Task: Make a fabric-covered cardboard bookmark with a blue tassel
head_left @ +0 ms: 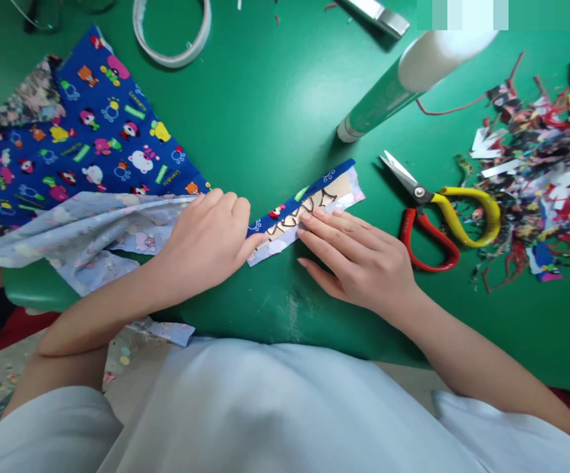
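Note:
In front of me lies a narrow strip with a blue printed edge, a tan middle drawn with dark zigzag lines, and a pale lower edge. My left hand is closed at the strip's left end, its thumb pressed on it; what lies under its fingers is hidden. My right hand rests with outstretched fingers on the strip's middle, fingertips touching it. Left of my left hand spreads a pale blue printed cloth, beside a dark blue cloth with cartoon figures.
Scissors with red and yellow handles lie open right of my right hand. Beyond them is a heap of fabric scraps. A white-and-green tube stands on the green table. A tape roll and a metal tool lie farther back.

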Demonstrator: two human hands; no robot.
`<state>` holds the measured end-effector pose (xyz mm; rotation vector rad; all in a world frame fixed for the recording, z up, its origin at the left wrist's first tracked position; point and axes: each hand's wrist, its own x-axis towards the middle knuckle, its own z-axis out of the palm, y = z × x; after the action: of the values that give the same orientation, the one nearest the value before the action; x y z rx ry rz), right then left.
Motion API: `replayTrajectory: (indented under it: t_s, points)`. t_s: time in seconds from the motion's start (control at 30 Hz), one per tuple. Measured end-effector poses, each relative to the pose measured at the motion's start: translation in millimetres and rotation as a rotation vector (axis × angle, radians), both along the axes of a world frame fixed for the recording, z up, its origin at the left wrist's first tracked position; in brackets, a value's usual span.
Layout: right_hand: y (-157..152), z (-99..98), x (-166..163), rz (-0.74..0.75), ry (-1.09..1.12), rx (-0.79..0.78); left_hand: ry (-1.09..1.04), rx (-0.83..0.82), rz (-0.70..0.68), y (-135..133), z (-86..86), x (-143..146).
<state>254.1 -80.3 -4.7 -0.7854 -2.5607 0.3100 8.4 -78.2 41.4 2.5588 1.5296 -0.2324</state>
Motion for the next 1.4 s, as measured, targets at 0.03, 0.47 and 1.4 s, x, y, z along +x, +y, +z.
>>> replayTrajectory:
  t_s: [0.03, 0.47, 1.4]
  points:
    - [0.0, -0.1, -0.7, 0.002, 0.000, 0.016, -0.015, -0.052, -0.006, 1.5, 0.4, 0.2]
    - [-5.1, 2.7, -6.6, -0.011, 0.283, 0.031, -0.813, -1.400, 0.433, 24.7, 12.1, -20.2]
    - [-9.9, 8.5, -23.0, 0.105, 0.645, -0.908, -1.060, -1.044, 0.256, -12.5, -20.2, 6.5]
